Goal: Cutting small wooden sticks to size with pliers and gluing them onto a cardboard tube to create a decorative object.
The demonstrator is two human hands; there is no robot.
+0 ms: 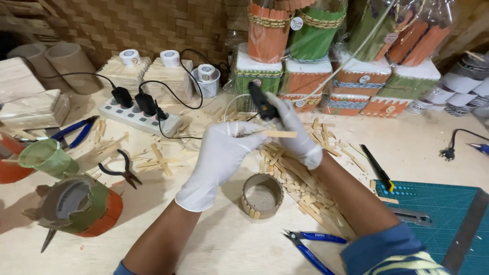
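The left hand, in a white glove, pinches one thin wooden stick by its near end and holds it level above the table. The right hand, also gloved, is wrapped tight around a black glue gun whose nozzle points down toward the stick — the tip itself is hidden behind the fingers, so I cannot tell if it touches the wood.

Just below the hands stands a short cardboard ring with a few sticks already fixed upright along its outer wall. Right of it lies a loose heap of sticks, and blue-handled pliers lie near the front edge.

To do this step well, I would judge that the stick should be kept flat and steady, with the pinch staying clear of the stretch that takes the glue. A thin even line down the middle seems better than a blob — less to squeeze out at the sides. The gun's cord runs back toward the power strip, so slack should be kept off the ring
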